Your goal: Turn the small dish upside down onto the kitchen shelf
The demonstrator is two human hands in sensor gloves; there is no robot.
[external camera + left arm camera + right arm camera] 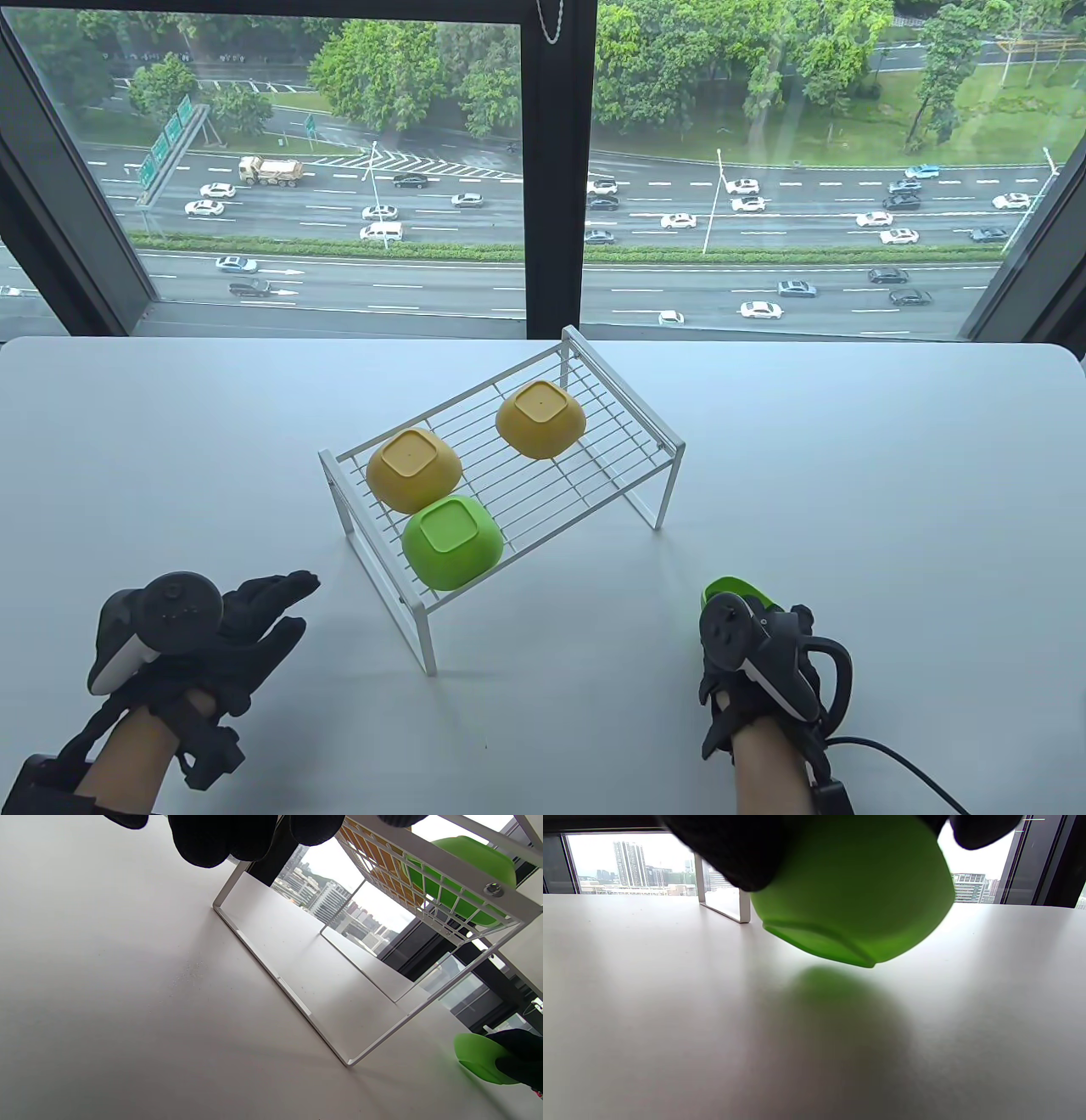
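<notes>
A white wire kitchen shelf (pixel 594 441) stands in the middle of the table. On it lie upside down two yellow dishes (pixel 414 469) (pixel 540 418) and a green one (pixel 451 542). My right hand (pixel 747 632) grips another small green dish (pixel 736 588) just above the table, to the right of the shelf's near end; the right wrist view has this green dish (pixel 857 895) lifted and tilted, base downward. My left hand (pixel 254 611) hovers left of the shelf with fingers stretched out and holds nothing. In the left wrist view, the shelf's leg frame (pixel 288 993) stands ahead.
The white table (pixel 891 509) stretches bare to the right and left of the shelf. A large window with a dark centre post (pixel 556 170) runs along the far edge. A cable (pixel 899 760) trails from my right wrist.
</notes>
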